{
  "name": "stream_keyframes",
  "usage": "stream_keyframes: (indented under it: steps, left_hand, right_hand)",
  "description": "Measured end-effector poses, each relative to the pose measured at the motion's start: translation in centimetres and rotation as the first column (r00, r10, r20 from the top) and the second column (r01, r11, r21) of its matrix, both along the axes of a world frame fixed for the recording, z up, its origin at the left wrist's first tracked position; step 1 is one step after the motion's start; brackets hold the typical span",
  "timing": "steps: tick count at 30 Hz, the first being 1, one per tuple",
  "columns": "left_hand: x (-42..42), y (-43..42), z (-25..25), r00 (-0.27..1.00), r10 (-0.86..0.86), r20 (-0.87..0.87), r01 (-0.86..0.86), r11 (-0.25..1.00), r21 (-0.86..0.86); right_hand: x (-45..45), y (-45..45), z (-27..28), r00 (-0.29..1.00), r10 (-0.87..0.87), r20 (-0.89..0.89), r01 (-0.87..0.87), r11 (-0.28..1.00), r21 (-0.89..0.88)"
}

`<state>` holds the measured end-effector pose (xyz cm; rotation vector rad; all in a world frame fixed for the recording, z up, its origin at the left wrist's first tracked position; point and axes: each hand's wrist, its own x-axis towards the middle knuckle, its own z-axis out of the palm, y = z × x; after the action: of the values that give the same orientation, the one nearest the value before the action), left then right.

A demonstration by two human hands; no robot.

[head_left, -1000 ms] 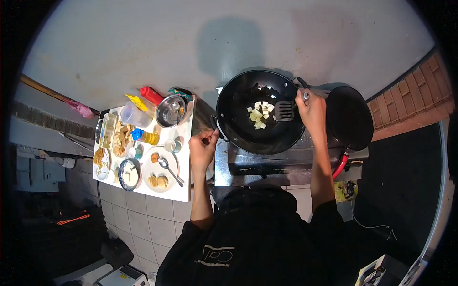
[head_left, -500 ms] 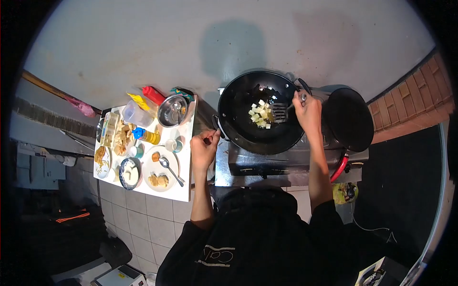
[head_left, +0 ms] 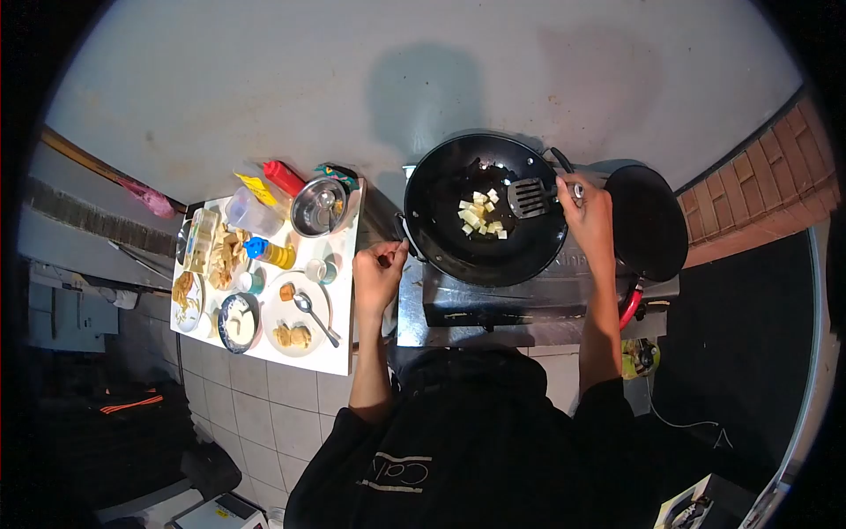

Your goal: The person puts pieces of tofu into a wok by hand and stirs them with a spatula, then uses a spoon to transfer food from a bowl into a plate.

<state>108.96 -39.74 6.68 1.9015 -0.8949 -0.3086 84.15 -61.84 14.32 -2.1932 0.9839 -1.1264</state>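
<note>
A black wok [head_left: 458, 251] sits on the stove [head_left: 529, 304], with several pale cubes [head_left: 480, 214] of food in a loose cluster near its middle. My right hand [head_left: 586, 212] is closed round the handle of a black slotted spatula [head_left: 527, 197], whose blade is over the wok just right of the cubes. At the wok's left side, my left hand [head_left: 379, 271] has its fingers pinched on the wok's loop handle [head_left: 406, 238].
Right of the wok lies a black pan [head_left: 648, 220] with a red handle [head_left: 631, 306]. The white table [head_left: 338, 348] on the left bears a metal bowl [head_left: 308, 212], a yellow bottle with a blue cap [head_left: 279, 255], a plate with a spoon [head_left: 286, 313] and a red bottle [head_left: 282, 177].
The spatula first pushed in beside the cubes, then drew back to the right and up with my right hand. The cubes have shifted about. My left hand has stayed at the wok's handle.
</note>
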Motion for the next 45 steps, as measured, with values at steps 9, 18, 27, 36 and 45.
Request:
stream_keyframes:
  steps: [9,18,27,36,45]
  left_hand:
    - [-0.1,0.0,0.7,1.000,-0.004,0.006,0.004,0.999,0.051]
    - [0.0,0.0,1.1,0.999,-0.023,0.031,0.021,0.999,0.037]
    - [0.1,-0.1,1.1,1.000,-0.025,-0.016,0.025,0.999,0.023]
    - [-0.1,-0.1,1.2,0.999,-0.027,0.034,0.027,1.000,0.005]
    - [-0.5,0.3,2.3,0.999,-0.044,-0.018,0.045,0.996,0.080]
  right_hand:
    - [3.0,-0.7,-3.5,0.990,-0.143,0.010,0.142,0.989,0.031]
    - [4.5,2.5,-0.8,0.991,0.132,0.010,-0.133,0.989,0.062]
    - [1.3,5.2,1.5,0.951,0.301,-0.077,-0.303,0.953,-0.024]
    - [-0.6,6.2,1.6,0.927,0.307,-0.214,-0.316,0.949,-0.010]
    - [-1.1,6.5,1.9,0.945,0.283,-0.166,-0.288,0.957,-0.009]
